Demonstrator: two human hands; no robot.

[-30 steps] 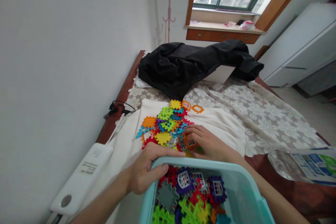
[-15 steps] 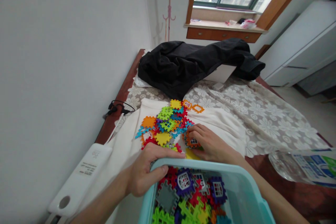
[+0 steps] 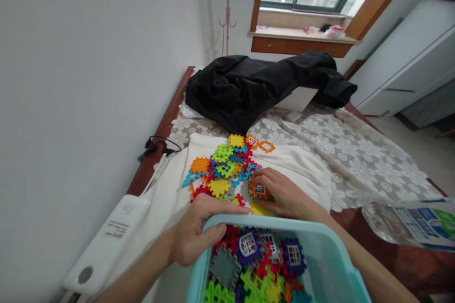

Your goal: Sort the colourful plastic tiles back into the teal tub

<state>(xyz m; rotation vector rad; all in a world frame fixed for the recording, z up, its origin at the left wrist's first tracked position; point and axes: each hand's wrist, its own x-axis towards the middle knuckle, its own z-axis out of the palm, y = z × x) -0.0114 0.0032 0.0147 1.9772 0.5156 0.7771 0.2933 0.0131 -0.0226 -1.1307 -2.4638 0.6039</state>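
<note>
A light turquoise plastic bin [image 3: 320, 232] stands close in front of me, tilted so its inside shows. My left hand [image 3: 199, 227] grips its far left rim, thumb inside and fingers outside. In the bin lie interlocking plastic building blocks, among them a purple window block [image 3: 249, 245] and a grey square block [image 3: 225, 267]. Beyond the rim, my right hand [image 3: 284, 194] has its fingers and thumb around an orange window block [image 3: 259, 188]; its fingertips are partly hidden. A yellow block [image 3: 260, 208] lies below that hand. A loose pile of blocks [image 3: 227, 169] spreads to its left.
The pile rests on a white cloth [image 3: 302, 165] over a floral bedspread [image 3: 362, 151]. A black garment [image 3: 245, 85] lies at the back. On the left is a white power strip [image 3: 110, 241] by the wall; a clear plastic bottle [image 3: 384, 222] lies at right.
The fingers of my right hand have shifted slightly on the orange window block, showing more of it. My left hand stays on the bin's rim.
</note>
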